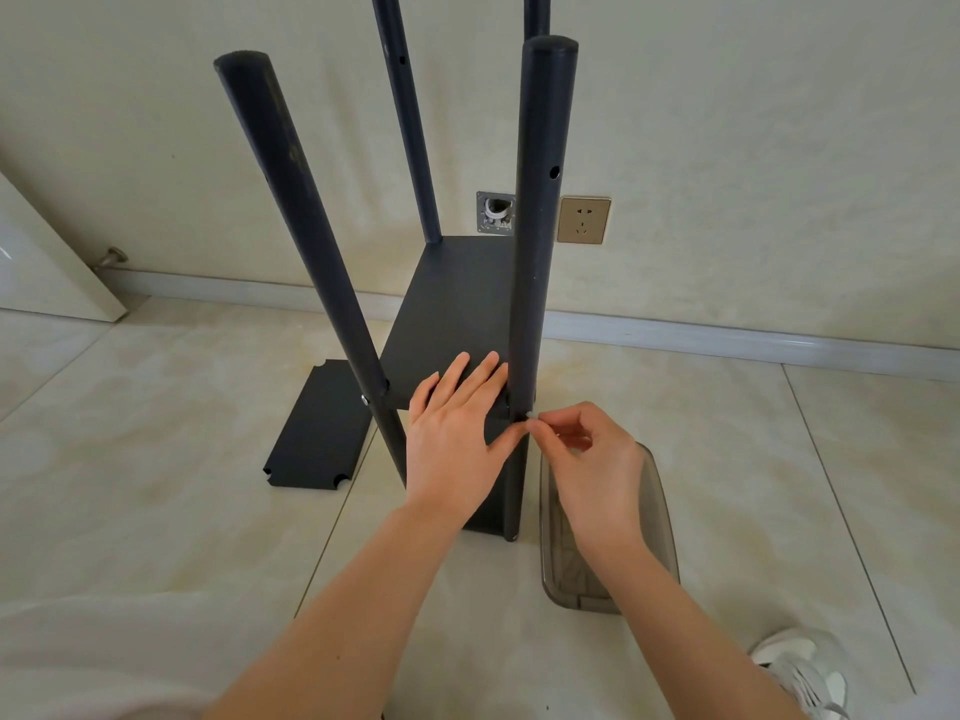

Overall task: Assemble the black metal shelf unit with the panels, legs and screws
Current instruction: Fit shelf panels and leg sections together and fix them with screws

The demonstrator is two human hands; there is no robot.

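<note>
The black shelf unit stands on the tiled floor with several round legs rising toward me. A black panel (452, 309) sits between the legs. My left hand (457, 433) lies flat with straight fingers on the panel's near edge, thumb against the near right leg (540, 226). My right hand (587, 454) pinches a small silver screw (529, 415) at that leg, level with the panel. The near left leg (306, 236) shows a silver screw (365, 400) at the same height. A second loose black panel (317, 428) with notched corners lies flat on the floor to the left.
A smoky transparent plastic tray (654, 501) lies on the floor under my right forearm. The wall behind holds a gold socket (583, 219) and an open junction box (496, 212). A door (47, 272) stands at the left. A white shoe (805, 672) is at bottom right.
</note>
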